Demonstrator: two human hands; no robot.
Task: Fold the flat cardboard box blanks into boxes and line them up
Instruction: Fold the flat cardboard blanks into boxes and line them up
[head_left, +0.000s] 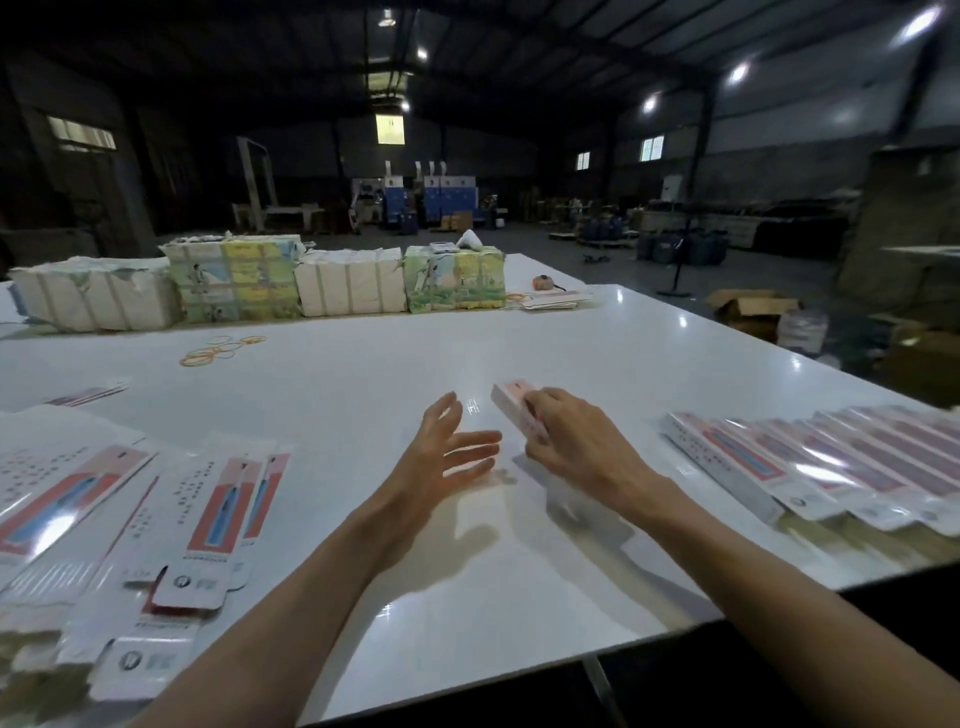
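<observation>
Now the right hand (576, 441) grips 1 folded box (511, 400) left of the finished row (831, 467); the left hand (441, 457) is spread, empty. Best set it flush against that row, ends level.

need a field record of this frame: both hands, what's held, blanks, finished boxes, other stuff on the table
left hand: open, fingers spread, holds nothing
right hand: grips a box, tilted, over table centre
blanks: flat, loosely piled at left
row: folded boxes, overlapping, at right edge
rubber bands: loose, far left of centre
bundles: wrapped, lined up along far edge
table: white, glossy
</observation>
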